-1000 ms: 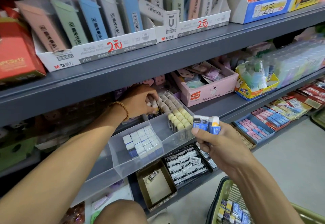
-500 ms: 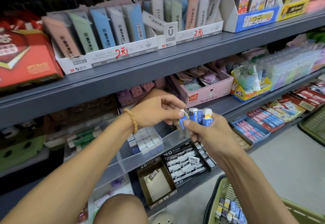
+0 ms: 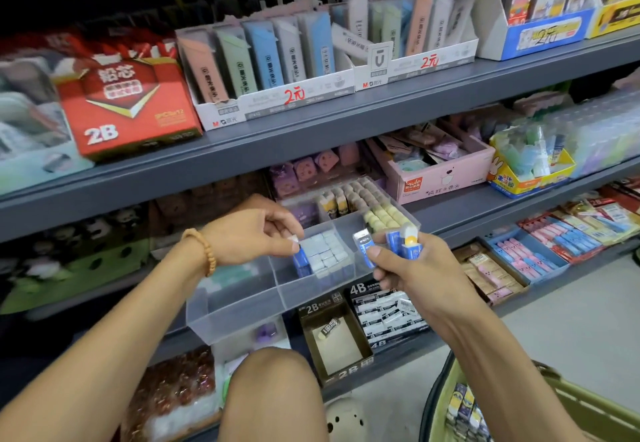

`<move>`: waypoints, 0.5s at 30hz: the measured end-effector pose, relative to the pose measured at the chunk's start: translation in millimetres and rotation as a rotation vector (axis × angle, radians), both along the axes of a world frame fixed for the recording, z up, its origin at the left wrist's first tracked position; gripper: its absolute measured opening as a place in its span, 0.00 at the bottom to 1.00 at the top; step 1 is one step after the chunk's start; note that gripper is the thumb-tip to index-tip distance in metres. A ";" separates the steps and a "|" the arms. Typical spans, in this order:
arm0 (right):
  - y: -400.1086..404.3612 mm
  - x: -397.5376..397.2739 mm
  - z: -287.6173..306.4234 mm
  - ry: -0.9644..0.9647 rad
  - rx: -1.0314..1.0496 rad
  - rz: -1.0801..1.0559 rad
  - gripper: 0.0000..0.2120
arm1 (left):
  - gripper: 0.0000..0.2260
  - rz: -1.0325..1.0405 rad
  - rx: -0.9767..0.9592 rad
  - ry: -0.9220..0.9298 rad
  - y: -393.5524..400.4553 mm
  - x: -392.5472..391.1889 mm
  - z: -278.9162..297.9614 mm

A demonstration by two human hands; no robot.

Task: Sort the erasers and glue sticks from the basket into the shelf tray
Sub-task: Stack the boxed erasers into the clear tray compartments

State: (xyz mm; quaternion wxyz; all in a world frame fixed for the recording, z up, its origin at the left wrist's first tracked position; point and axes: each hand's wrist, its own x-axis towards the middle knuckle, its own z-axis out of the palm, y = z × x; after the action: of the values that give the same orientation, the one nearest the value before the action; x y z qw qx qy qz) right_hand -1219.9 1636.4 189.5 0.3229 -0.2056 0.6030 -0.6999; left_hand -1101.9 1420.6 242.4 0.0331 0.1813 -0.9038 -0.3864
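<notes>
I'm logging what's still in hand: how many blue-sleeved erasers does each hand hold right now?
Left hand, pinching one at the tray's white-eraser compartment: 1 blue-sleeved eraser
Right hand: 2 blue-sleeved erasers, one with a yellow tip showing
Total: 3

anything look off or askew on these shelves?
One thing: in the white display box on the top shelf, a pale pack lies tilted across the divider while its neighbours stand upright. The brown 2B carton below the clear tray holds just one eraser, lying askew. No spills or damage show.
</notes>
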 end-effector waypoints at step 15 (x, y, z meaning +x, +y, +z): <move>-2.9 25.4 -6.0 -0.080 -0.009 0.034 0.07 | 0.10 -0.178 -0.565 -0.116 10.4 -9.0 -32.0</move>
State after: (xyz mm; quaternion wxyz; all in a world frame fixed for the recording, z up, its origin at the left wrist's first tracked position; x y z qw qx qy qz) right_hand -1194.6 1633.5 183.5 0.3577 -0.1890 0.5828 -0.7048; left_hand -1111.0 1431.0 210.4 -0.0036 0.1065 -0.9882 -0.1100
